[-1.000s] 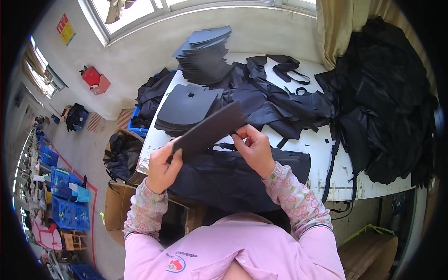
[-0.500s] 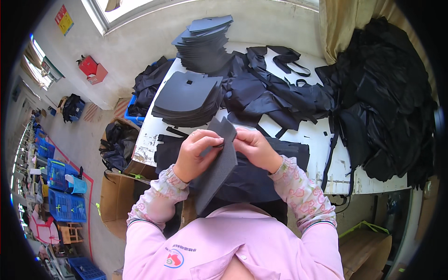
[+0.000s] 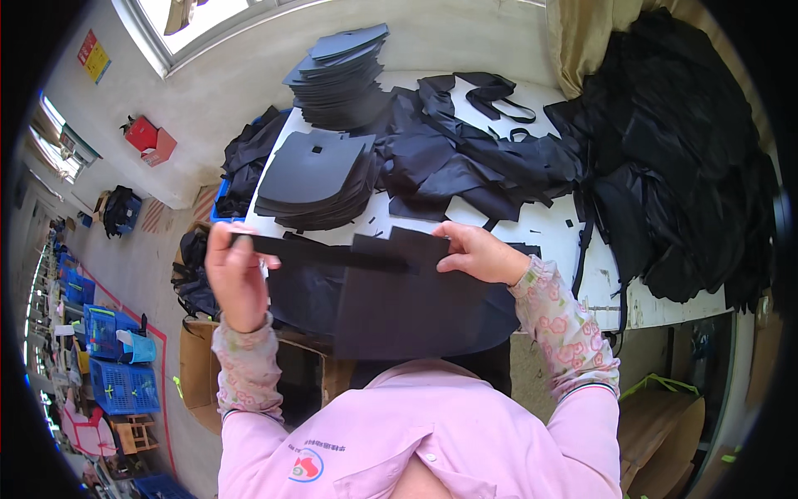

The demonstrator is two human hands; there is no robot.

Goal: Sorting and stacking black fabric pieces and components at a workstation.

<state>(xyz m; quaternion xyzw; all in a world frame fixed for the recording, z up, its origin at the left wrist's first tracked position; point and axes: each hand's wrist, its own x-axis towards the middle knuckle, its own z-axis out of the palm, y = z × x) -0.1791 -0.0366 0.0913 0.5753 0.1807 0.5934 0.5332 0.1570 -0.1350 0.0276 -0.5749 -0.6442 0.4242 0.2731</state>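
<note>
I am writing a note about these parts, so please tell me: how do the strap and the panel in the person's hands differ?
The strap is long and narrow, while the panel is broad. The left hand holds the strap near its end; the right hand grips the panel near its upper right corner. Both look very dark.

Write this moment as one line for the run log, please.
left hand: pinches black strap | right hand: grips dark panel near edge | nearby: stacked dark sheets, white table
</note>
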